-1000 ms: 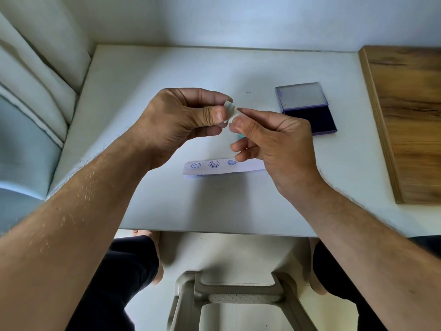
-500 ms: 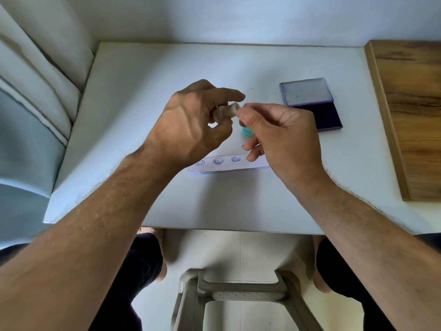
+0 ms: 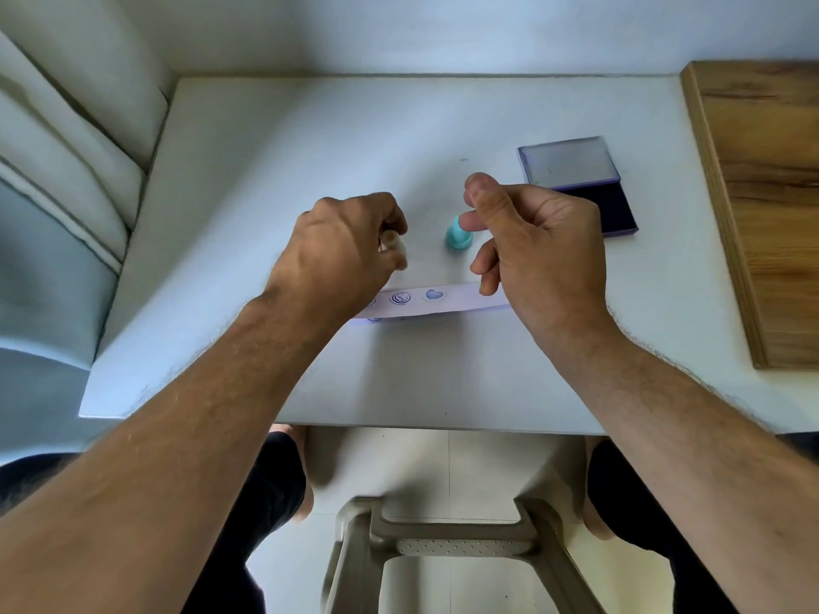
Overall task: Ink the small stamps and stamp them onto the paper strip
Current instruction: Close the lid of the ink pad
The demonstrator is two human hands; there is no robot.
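Note:
My left hand (image 3: 341,250) grips a small cream-coloured stamp (image 3: 394,245), held low over the white table just beyond the paper strip (image 3: 443,299). The strip lies flat and shows blue prints, a smiley circle and a heart among them; its left end is hidden under my left wrist. A small teal stamp (image 3: 456,236) stands upright on the table between my hands. My right hand (image 3: 536,245) hovers beside the teal stamp with loosely curled fingers and holds nothing. The open ink pad (image 3: 607,210) with its dark blue pad lies to the right, lid folded back.
A white table (image 3: 283,139) carries everything. A wooden board (image 3: 762,206) lies along its right edge. Cushions (image 3: 57,179) press against the table's left side. Below the front edge I see a plastic stool (image 3: 447,538) and dark-trousered knees.
My hands were together holding the cream stamp. They have parted: my left hand carried the stamp down and left toward the table, my right hand let go and drew right, uncovering the teal stamp.

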